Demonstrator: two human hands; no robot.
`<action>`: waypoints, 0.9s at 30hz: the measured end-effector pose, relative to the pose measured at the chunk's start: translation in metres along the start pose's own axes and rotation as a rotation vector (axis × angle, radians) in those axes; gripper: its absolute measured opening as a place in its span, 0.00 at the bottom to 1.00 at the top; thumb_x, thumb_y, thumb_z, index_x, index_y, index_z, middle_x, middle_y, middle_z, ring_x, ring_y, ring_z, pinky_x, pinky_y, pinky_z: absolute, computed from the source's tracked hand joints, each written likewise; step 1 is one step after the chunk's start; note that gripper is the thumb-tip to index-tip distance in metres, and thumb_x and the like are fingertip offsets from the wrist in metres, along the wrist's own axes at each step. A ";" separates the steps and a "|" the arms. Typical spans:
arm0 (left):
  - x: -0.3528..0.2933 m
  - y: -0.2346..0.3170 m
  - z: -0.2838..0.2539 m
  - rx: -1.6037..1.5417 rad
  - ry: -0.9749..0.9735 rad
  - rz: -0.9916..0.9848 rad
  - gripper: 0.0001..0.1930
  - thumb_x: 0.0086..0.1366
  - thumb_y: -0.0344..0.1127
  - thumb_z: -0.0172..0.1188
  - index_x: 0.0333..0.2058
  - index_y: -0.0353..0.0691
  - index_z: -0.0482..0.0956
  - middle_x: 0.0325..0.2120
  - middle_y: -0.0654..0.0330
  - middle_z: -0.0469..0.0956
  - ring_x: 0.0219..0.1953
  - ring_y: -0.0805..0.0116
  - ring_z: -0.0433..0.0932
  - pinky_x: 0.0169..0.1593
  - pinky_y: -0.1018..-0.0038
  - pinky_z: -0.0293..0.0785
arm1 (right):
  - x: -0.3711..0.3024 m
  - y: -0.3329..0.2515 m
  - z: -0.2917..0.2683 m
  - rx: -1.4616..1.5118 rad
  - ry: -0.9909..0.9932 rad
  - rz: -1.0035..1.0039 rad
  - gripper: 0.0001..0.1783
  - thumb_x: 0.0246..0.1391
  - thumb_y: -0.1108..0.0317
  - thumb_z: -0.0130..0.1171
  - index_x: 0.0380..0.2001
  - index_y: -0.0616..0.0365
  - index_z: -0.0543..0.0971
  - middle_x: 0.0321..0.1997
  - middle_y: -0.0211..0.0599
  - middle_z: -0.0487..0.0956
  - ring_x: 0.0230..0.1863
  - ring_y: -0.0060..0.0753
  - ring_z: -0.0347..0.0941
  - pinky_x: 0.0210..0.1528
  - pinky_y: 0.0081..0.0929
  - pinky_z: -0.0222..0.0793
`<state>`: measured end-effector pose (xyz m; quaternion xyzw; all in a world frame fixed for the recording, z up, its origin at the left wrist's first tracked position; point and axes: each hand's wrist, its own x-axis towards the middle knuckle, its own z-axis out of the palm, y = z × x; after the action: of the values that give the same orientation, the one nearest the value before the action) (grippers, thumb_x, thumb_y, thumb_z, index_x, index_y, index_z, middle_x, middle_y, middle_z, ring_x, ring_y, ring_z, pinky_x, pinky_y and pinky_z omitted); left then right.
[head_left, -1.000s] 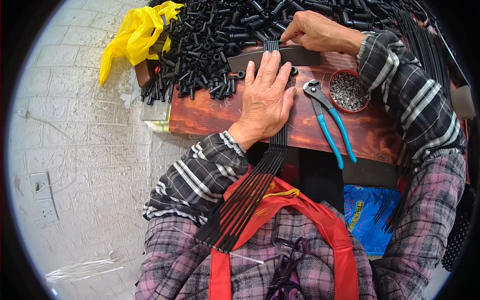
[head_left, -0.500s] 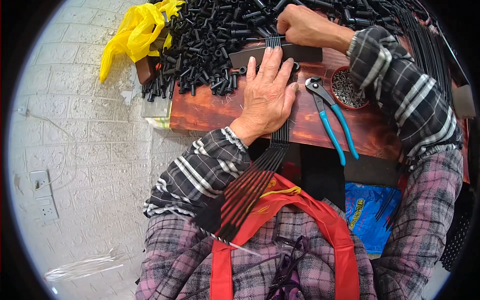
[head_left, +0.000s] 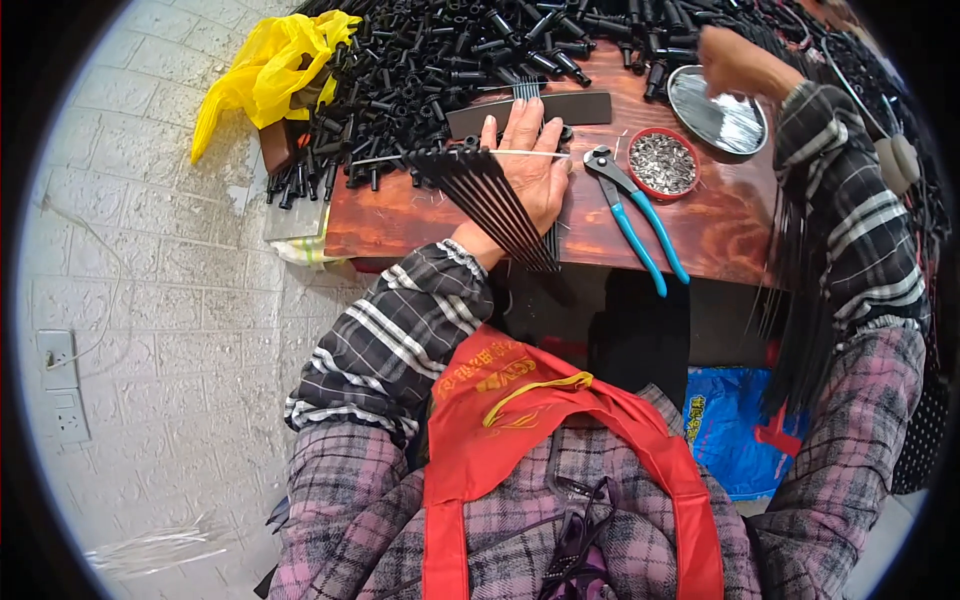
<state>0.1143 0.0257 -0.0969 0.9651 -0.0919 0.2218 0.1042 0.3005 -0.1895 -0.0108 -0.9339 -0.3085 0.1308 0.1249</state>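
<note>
My left hand [head_left: 515, 185] lies flat with fingers stretched, pressing on narrow dark strands beside a dark grey bar [head_left: 560, 112]. A thin rod crosses the strands just past the bar. Over the back of this hand and its wrist stretches a fan of black cords [head_left: 490, 205], their far ends lined up along a thin pale rod [head_left: 380, 159]. My right hand [head_left: 740, 65] is raised above a round silver dish [head_left: 718, 115]; motion smears its fingers, so their hold cannot be made out.
Blue-handled pliers [head_left: 640, 225] lie beside a red bowl [head_left: 663, 165] of small metal pieces. A heap of black tubular parts [head_left: 400, 80] covers the table's far side, with a yellow plastic bag [head_left: 265, 75] at left. Long black cords [head_left: 800, 330] hang at right, near a blue bag [head_left: 735, 450].
My right hand has left the strands beyond the bar and swung right, uncovering the silver dish. The cord fan has flipped up from my lap onto my left hand, which stays pressed down.
</note>
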 end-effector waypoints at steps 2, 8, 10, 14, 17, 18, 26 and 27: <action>0.001 -0.005 0.005 -0.040 0.029 0.029 0.21 0.53 0.38 0.49 0.46 0.34 0.66 0.51 0.44 0.59 0.56 0.50 0.55 0.57 0.51 0.43 | -0.020 -0.002 -0.007 0.061 -0.082 0.125 0.11 0.26 0.76 0.61 0.18 0.70 0.73 0.12 0.39 0.70 0.12 0.28 0.68 0.10 0.25 0.62; 0.005 -0.008 0.016 -0.036 0.039 0.039 0.20 0.53 0.38 0.49 0.45 0.35 0.67 0.52 0.45 0.59 0.57 0.51 0.54 0.57 0.53 0.44 | -0.017 0.049 0.034 0.191 0.195 -0.161 0.05 0.26 0.77 0.59 0.14 0.66 0.74 0.11 0.38 0.70 0.10 0.27 0.65 0.09 0.25 0.58; 0.005 -0.008 0.012 -0.019 0.021 0.022 0.20 0.54 0.38 0.49 0.45 0.35 0.67 0.52 0.46 0.59 0.57 0.52 0.54 0.57 0.53 0.44 | -0.011 0.050 0.038 0.109 0.276 -0.362 0.04 0.27 0.77 0.57 0.14 0.66 0.74 0.10 0.38 0.70 0.10 0.26 0.66 0.09 0.24 0.59; 0.002 -0.008 0.005 -0.016 0.013 0.013 0.20 0.54 0.38 0.49 0.46 0.36 0.66 0.52 0.47 0.58 0.57 0.52 0.53 0.57 0.52 0.44 | -0.020 0.024 0.019 0.240 0.085 -0.025 0.05 0.29 0.76 0.56 0.14 0.68 0.73 0.10 0.35 0.70 0.12 0.24 0.66 0.13 0.22 0.61; 0.001 -0.007 0.005 -0.023 -0.005 0.021 0.21 0.54 0.38 0.49 0.46 0.35 0.66 0.53 0.47 0.57 0.57 0.52 0.53 0.57 0.53 0.44 | -0.015 0.029 0.014 0.291 0.063 0.003 0.04 0.28 0.77 0.55 0.13 0.69 0.73 0.08 0.34 0.68 0.08 0.22 0.64 0.09 0.21 0.59; 0.001 -0.007 0.003 -0.015 -0.007 0.015 0.21 0.54 0.38 0.49 0.46 0.35 0.66 0.53 0.47 0.57 0.57 0.52 0.53 0.57 0.53 0.44 | -0.013 0.031 0.011 0.279 0.047 0.039 0.05 0.28 0.78 0.54 0.13 0.70 0.72 0.07 0.34 0.67 0.07 0.22 0.64 0.09 0.21 0.58; -0.006 -0.009 -0.007 -0.018 -0.042 -0.033 0.20 0.54 0.38 0.49 0.46 0.37 0.67 0.53 0.50 0.57 0.58 0.54 0.53 0.58 0.56 0.44 | -0.025 -0.004 0.001 0.268 0.037 -0.180 0.06 0.32 0.80 0.54 0.12 0.71 0.68 0.07 0.36 0.67 0.07 0.25 0.67 0.08 0.21 0.60; -0.007 -0.010 -0.007 -0.020 -0.052 -0.029 0.20 0.54 0.38 0.49 0.46 0.37 0.67 0.53 0.50 0.57 0.58 0.54 0.53 0.58 0.56 0.44 | -0.027 -0.007 0.001 0.287 0.040 -0.211 0.07 0.34 0.79 0.54 0.12 0.70 0.68 0.08 0.35 0.67 0.08 0.24 0.66 0.09 0.21 0.60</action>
<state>0.1078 0.0380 -0.0955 0.9707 -0.0831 0.1941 0.1146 0.2751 -0.1999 -0.0053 -0.8714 -0.3803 0.1411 0.2759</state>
